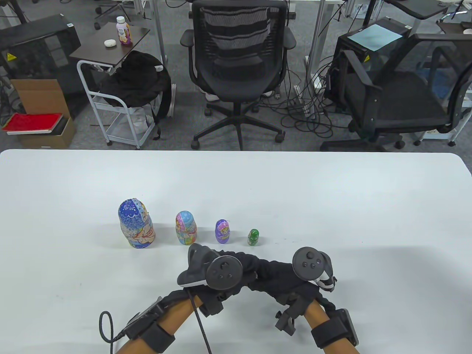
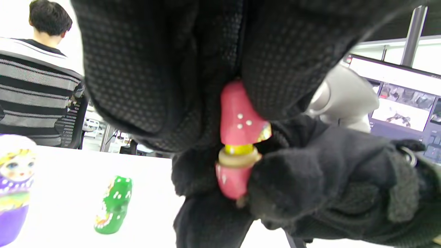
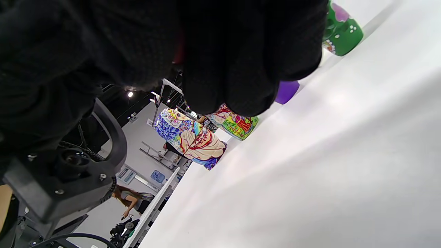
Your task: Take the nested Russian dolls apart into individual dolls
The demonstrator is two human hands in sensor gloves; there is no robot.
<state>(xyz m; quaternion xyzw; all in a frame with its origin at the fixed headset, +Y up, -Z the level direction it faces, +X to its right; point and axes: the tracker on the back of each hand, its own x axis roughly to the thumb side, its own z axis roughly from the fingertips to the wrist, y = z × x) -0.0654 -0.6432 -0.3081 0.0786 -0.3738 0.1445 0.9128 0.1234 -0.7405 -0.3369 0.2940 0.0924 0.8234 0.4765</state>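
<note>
From above, four dolls stand in a row on the table (image 1: 332, 191), largest doll (image 1: 136, 224) left, green doll (image 1: 253, 237) right; left hand (image 1: 217, 274) and right hand (image 1: 295, 280) meet just in front. Left wrist view: both hands' fingers (image 2: 165, 86) grip the pink doll (image 2: 239, 137), halves parting, yellow showing inside. Pull crooked or too hard and the tiny inner doll could pop out and roll. Right wrist view: fingers curled, grip hidden.
</note>
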